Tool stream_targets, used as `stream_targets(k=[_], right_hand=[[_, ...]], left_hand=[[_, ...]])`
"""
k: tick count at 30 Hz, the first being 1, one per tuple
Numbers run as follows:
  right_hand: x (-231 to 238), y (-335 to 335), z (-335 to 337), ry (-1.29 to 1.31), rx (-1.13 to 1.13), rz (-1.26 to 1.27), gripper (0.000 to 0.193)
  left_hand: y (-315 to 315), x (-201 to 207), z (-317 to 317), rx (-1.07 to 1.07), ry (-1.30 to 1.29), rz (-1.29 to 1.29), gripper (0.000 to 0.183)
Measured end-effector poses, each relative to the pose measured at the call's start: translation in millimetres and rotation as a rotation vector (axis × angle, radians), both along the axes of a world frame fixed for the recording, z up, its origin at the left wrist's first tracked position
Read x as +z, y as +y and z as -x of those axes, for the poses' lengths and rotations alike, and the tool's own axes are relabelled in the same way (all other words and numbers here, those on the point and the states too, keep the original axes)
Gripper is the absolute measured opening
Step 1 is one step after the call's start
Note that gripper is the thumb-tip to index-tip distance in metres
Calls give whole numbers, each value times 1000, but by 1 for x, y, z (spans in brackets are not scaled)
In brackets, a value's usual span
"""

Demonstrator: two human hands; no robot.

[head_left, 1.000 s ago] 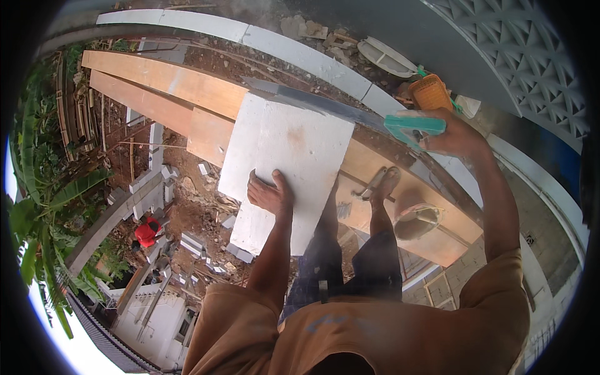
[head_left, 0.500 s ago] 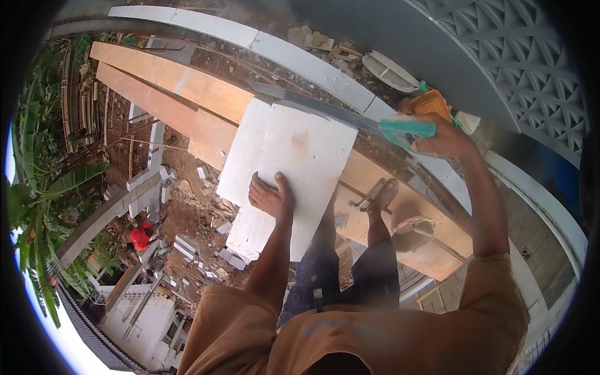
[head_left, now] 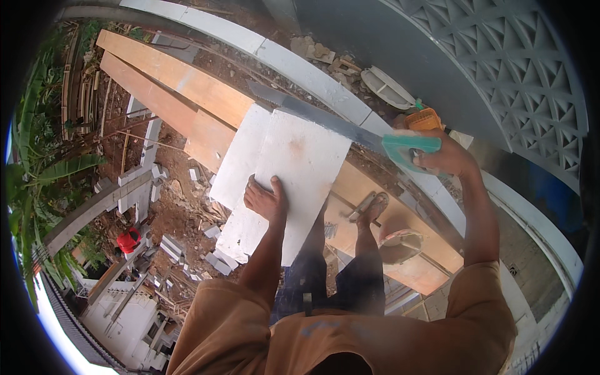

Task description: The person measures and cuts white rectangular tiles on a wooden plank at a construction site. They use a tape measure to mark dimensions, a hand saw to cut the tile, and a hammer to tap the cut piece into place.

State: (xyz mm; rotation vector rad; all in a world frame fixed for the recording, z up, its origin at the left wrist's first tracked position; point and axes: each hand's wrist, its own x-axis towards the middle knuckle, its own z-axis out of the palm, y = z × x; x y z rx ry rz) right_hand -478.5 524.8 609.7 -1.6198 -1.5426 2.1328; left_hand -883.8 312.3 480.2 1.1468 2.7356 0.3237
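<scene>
A green-handled handsaw (head_left: 337, 122) lies with its long grey blade along the far edge of a white building block (head_left: 306, 169). My right hand (head_left: 447, 153) is closed round the saw's handle, to the right of the block. A second white block (head_left: 234, 159) shows under the upper one's left side. My left hand (head_left: 267, 199) presses on the upper block near its left edge, thumb spread from the fingers and fingertips bent at the edge. How deep the blade sits in the block cannot be made out.
Long wooden planks (head_left: 181, 78) run under the blocks. My sandalled foot (head_left: 373, 206) stands on them beside a bucket (head_left: 400, 245). A low white block wall (head_left: 300, 65) runs beyond. Far below, a person in red (head_left: 128, 240) is among rubble; an orange basket (head_left: 424, 119) sits far right.
My right hand and the saw handle have shifted slightly right and down, with the blade still along the block's far edge. The whole view has moved a little; my left hand stays on the block.
</scene>
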Motion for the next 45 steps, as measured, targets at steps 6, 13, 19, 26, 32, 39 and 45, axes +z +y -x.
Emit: stream_targets(k=[6, 13, 19, 26, 32, 39, 45], right_hand=[[17, -10, 1, -110, 126, -109, 68], [4, 3, 21, 77, 172, -170, 67], [-38, 7, 68, -65, 198, -150, 67], [-23, 8, 17, 128, 230, -150, 70], [-59, 19, 67, 87, 133, 24, 72], [-38, -4, 21, 205, 186, -183, 64], [-95, 37, 76, 158, 193, 21, 67]], left_hand=[[-13, 4, -4, 17, 25, 6, 74], [0, 5, 0, 6, 3, -4, 71], [-7, 0, 1, 2, 37, -13, 74], [-9, -1, -6, 33, 48, 33, 80], [-8, -9, -4, -14, 96, 0, 81], [-14, -13, -3, 10, 101, 22, 79], [-8, -16, -1, -36, 110, 13, 77]])
